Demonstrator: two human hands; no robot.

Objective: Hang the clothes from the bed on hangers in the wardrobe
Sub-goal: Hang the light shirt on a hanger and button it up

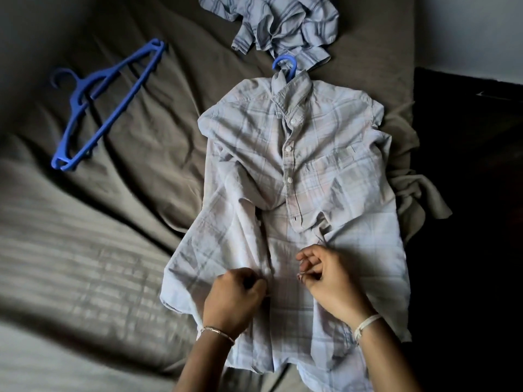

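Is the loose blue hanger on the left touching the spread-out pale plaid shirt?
Apart. The head view shows a strip of bare brown sheet between the loose blue hanger and the pale plaid shirt.

Both forearms enter from the lower edge and converge toward the centre. The left forearm [198,363] rises steeply; the wrist is straight and carries a thin bracelet [217,332]. The left hand [235,295] is seen back upward, its fingers [249,278] curled tight into a closed grip on a fold of the shirt [297,171]. The right forearm [387,360] angles inward from the right, with a pale cord band [365,325] at the wrist. The right hand [328,278] lies just beside the left, apart from it, fingers [311,256] loosely curled, thumb and forefinger drawn together. Whether they hold cloth cannot be told.
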